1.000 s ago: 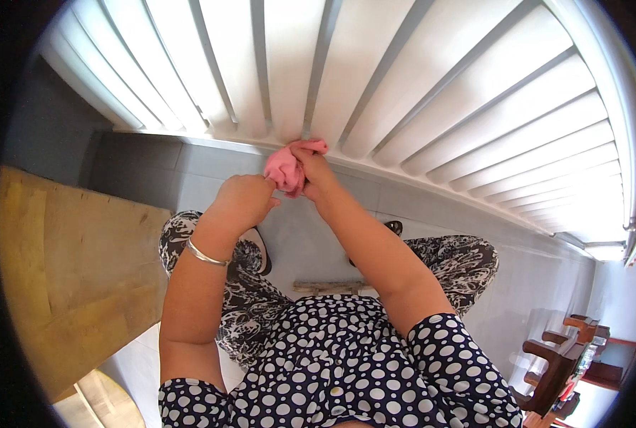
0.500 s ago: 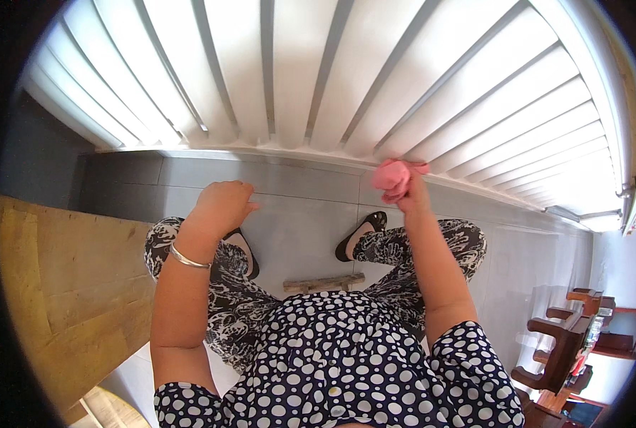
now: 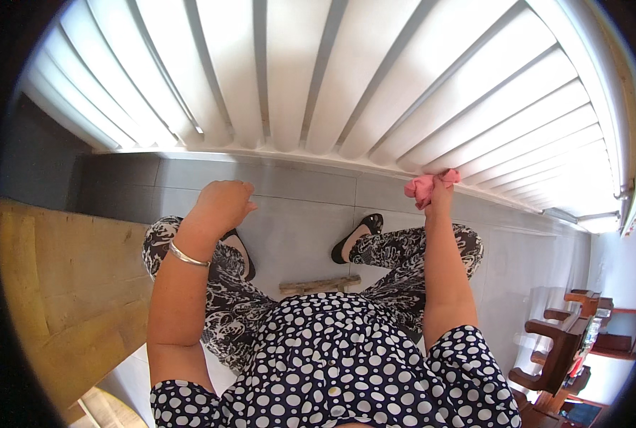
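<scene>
My right hand (image 3: pixel 441 194) is closed around a crumpled pink cloth (image 3: pixel 421 190). The cloth is at the bottom rail (image 3: pixel 318 157) of a tall white slatted panel (image 3: pixel 289 78), towards its right part. My left hand (image 3: pixel 222 205) hangs in front of my left knee, away from the panel. Its fingers are loosely bent, the thumb stands apart from them, and nothing shows in it. A silver bangle (image 3: pixel 188 255) circles my left wrist.
A yellowish wooden surface (image 3: pixel 68 278) stands close on my left. Under me is a low wooden stool (image 3: pixel 319 285), mostly hidden. Grey floor tiles (image 3: pixel 289 221) run along the panel's base. Dark brown wooden furniture (image 3: pixel 557 342) stands farther right.
My right hand has moved right along the bottom rail with the pink cloth in it. The left hand has stayed nearly where it was.
</scene>
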{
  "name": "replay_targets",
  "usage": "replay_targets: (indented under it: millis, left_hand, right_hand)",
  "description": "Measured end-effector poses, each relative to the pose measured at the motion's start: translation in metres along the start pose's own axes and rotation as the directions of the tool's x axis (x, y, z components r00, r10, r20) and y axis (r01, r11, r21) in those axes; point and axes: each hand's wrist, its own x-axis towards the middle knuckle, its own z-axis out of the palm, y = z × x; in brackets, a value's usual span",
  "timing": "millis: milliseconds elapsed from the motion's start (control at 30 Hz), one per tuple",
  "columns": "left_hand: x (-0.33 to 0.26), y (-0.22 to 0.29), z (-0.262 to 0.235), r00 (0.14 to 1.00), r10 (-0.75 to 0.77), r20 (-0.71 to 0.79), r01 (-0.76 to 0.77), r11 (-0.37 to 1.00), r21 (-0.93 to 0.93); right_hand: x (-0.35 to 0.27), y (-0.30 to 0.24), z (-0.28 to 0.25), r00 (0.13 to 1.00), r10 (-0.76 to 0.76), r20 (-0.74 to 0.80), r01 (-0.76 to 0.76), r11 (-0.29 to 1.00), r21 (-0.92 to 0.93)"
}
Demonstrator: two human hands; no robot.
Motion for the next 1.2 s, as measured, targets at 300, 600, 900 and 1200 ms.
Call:
replay_targets:
  millis: [300,600,900,1200]
  left_hand:
    - [-0.002,0.002,0.000,0.998,0.053,-0.017,-0.052,0.998,0.042]
    - [-0.007,-0.004,0.003,0.997,0.040,-0.063,-0.040,0.999,0.001]
    - [-0.005,-0.009,0.001,0.999,-0.002,-0.046,0.001,0.999,-0.032]
    - [-0.003,-0.006,0.001,1.000,-0.015,-0.017,0.015,1.000,0.002]
  right_hand:
    - [-0.077,0.035,0.092,0.899,0.275,0.342,-0.273,0.960,-0.052]
    - [-0.174,0.047,0.227,0.771,0.332,0.544,-0.410,0.912,0.023]
    - [-0.204,0.039,0.273,0.579,0.508,0.638,-0.508,0.837,-0.205]
    - [-0.131,0.050,0.157,0.683,0.573,0.453,-0.615,0.786,-0.067]
